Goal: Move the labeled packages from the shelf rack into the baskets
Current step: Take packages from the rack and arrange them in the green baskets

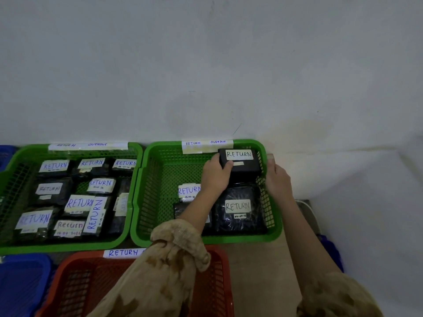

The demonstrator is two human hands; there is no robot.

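Inside the green basket (206, 240), left grip (216, 175) holds a "RETURN" package (245, 165).

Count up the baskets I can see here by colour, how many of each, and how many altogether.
Green baskets: 2
Red basket: 1
Blue baskets, each only partly in view: 3
Total: 6

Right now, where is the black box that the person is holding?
In the head view, the black box is in the far right corner of the right green basket, held by the left hand, beyond a wrapped black package.
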